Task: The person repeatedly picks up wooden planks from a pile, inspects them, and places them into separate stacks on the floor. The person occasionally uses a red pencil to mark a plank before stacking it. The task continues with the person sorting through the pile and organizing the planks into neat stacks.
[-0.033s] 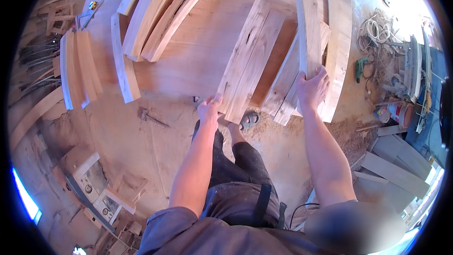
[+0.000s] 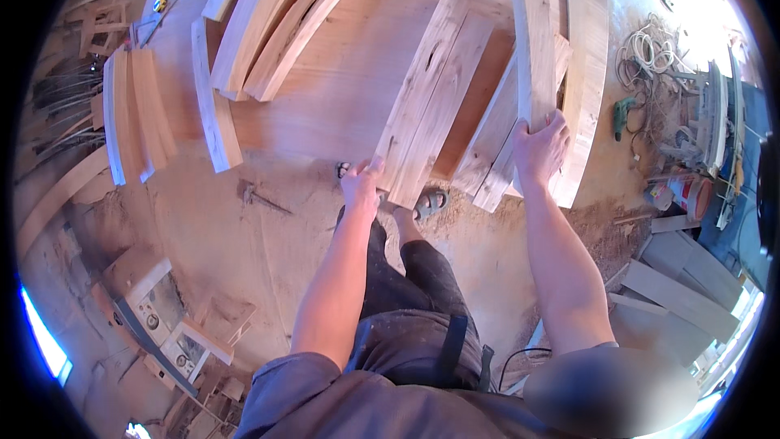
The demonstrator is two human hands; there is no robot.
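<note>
We grip the upright plank with right hand fingers closed, left hand flat on wide board beside it, steadying both.

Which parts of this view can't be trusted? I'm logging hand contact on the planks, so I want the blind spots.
- Left hand, head view: its fingertips on the wide plank are too small to tell grip from touch.
- Right hand: its palm is hidden behind the narrow plank.
- Sandalled foot: partly hidden by the wide plank's end.
- Tools at the right rim: warped and too small.
</note>
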